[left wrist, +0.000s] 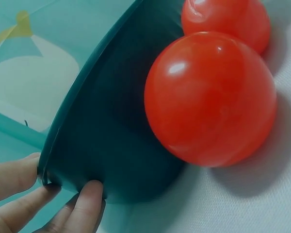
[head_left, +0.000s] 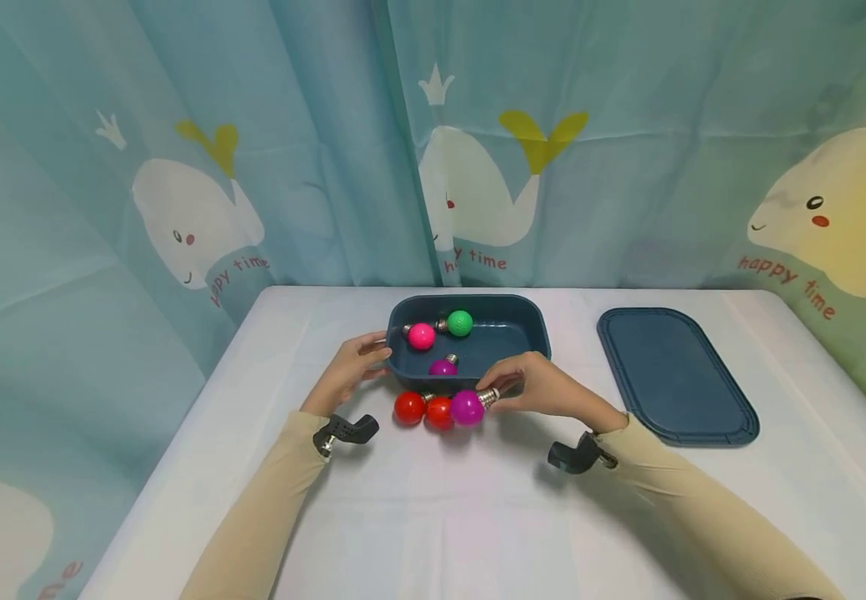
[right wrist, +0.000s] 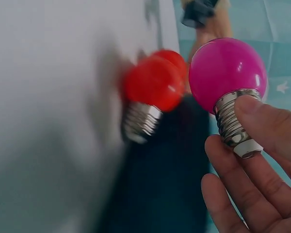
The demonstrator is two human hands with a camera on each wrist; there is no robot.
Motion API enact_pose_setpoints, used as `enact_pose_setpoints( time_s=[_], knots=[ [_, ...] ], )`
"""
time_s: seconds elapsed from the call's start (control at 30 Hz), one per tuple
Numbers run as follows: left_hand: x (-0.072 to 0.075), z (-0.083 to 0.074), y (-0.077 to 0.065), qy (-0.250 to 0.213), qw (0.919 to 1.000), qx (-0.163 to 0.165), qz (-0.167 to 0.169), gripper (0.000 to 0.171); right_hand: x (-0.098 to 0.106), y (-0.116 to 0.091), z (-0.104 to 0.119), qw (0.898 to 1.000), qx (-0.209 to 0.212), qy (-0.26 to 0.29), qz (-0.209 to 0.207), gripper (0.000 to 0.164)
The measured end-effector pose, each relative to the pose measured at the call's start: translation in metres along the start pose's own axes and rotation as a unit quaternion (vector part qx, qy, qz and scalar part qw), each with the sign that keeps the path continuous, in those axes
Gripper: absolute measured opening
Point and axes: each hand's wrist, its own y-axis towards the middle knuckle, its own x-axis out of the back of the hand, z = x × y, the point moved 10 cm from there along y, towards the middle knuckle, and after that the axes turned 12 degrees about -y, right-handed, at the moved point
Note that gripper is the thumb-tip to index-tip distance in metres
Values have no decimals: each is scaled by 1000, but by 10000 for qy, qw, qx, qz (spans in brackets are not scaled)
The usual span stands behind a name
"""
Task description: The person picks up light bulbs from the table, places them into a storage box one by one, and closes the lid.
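Observation:
My right hand (head_left: 541, 385) pinches a magenta light bulb (head_left: 467, 408) by its metal screw base between thumb and fingers. The bulb hangs in front of a dark blue box (head_left: 543, 333), its round end toward the left. My left hand (head_left: 350, 371) touches the left end of the box, fingertips (left wrist: 89, 194) against the outer wall and near the rim. Two red light bulbs, one left (head_left: 408, 408) and one right (head_left: 439, 412), lie along the box's front side; the magenta one partly covers the right one in the head view. Inside are pink (head_left: 422, 337), green (head_left: 460, 323) and purple (head_left: 443, 367) bulbs.
To the right of the box, a dark blue lid (head_left: 676, 375) lies flat on the white-covered table (head_left: 433, 508). A light blue curtain (head_left: 342, 167) with whale prints hangs behind the table and along its left side.

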Motion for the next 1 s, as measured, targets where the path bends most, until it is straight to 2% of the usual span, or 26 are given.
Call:
enact_pose_setpoints(
  time_s=[0.23, 0.5, 0.73, 1.0],
  knots=[
    [1, 6, -3, 121, 9998, 101, -76, 48, 34, 9, -2, 9996, -74, -257, -64, 29],
    [1, 1, -2, 102, 9999, 30, -53, 48, 73, 26, -9, 9978, -242, -606, -119, 29],
    [2, 1, -1, 122, 9999, 48, -59, 48, 93, 38, -19, 9972, -502, -548, 98, 30],
    [2, 0, 0, 230, 9997, 23, -98, 47, 114, 51, -23, 9972, -375, -614, 184, 30]
  ],
)
